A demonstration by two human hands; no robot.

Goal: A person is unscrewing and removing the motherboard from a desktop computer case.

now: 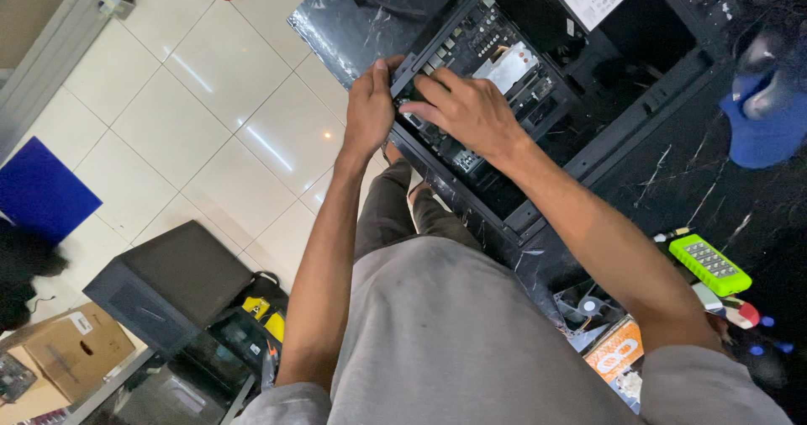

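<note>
Together, both hands are pressed to the near edge of an open black computer case (639,105) laid flat on a dark marble table (336,21). The left hand (370,105) is curled around the case's outer frame edge, thumb on top. The right hand (462,110) is spread narrow, fingertips set on the motherboard (487,42) inside. A green keypad device (710,263) is seen well apart at right, a blue cap (761,135) beyond it.
</note>
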